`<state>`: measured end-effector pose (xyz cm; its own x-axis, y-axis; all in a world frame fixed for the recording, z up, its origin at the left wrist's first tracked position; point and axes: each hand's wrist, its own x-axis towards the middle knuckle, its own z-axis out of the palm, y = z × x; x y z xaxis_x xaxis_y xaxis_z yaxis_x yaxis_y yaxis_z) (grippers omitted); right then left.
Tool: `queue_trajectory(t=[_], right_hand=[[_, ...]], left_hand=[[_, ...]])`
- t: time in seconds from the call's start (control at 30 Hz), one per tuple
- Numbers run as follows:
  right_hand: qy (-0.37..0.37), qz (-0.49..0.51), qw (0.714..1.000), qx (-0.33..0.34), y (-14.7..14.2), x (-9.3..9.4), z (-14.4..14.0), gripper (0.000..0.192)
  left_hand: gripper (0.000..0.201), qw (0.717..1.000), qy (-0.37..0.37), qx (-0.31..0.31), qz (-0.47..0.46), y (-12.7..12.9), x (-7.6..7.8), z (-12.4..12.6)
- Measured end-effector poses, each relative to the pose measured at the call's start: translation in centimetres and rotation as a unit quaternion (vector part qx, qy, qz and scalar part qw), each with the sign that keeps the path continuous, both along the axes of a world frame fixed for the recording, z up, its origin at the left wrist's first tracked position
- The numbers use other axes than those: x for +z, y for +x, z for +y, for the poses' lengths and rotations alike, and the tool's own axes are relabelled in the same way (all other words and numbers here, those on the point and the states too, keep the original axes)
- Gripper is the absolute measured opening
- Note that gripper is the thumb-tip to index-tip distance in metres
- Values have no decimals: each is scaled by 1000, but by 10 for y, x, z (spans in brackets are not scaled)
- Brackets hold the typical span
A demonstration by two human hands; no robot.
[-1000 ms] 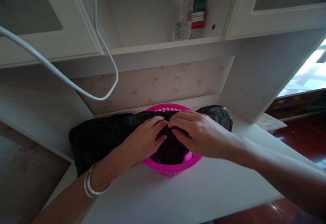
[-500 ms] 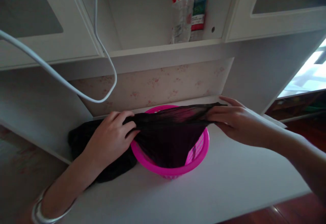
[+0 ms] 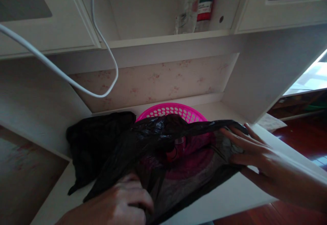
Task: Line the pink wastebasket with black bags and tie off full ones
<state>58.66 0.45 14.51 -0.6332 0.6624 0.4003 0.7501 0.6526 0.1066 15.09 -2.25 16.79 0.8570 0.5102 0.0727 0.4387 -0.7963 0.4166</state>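
A thin black plastic bag (image 3: 143,139) is spread over a pink perforated basket (image 3: 196,116); the pink shows through it, and the basket's far rim stays uncovered. At the near left, my left hand (image 3: 127,197) is closed with its fingers curled on the bag's near side. My right hand (image 3: 258,155) grips the bag's right edge, with its fingertips against the film, and stretches it past the basket. Inside the basket, small shapes under the film are too dark to name. Left of the basket lies a black bundle (image 3: 94,143), apparently plastic.
The basket stands on a white surface (image 3: 204,204). A white cable (image 3: 56,71) hangs in front at the upper left. Above is an open cabinet shelf with a clear plastic bottle (image 3: 187,12) and a red-and-green container (image 3: 205,5). White panels rise on both sides.
The bag, earlier pulled taut in a narrow band above the basket, now spreads wide across it toward me. My left hand has moved nearer and down; my right hand has moved right and down.
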Motion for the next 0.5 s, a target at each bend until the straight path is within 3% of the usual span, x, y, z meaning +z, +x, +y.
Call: queue_trajectory(t=[0.13,0.27,0.4,0.5], right_hand=[[-107,5,992,-71,-6,-39,7,29],[-204,26,976,-76,-10,-53,17,30],[-193,195,956,-100,-10,-43,27,28],[-175,361,899,-176,-17,-33,36,27]], left_hand=[[8,989,-110,94,-32,-3,-22,17],[30,958,-134,219,-130,-15,-46,34],[42,858,-94,378,-336,-24,-60,44],[41,813,-104,429,-381,-21,-58,53]])
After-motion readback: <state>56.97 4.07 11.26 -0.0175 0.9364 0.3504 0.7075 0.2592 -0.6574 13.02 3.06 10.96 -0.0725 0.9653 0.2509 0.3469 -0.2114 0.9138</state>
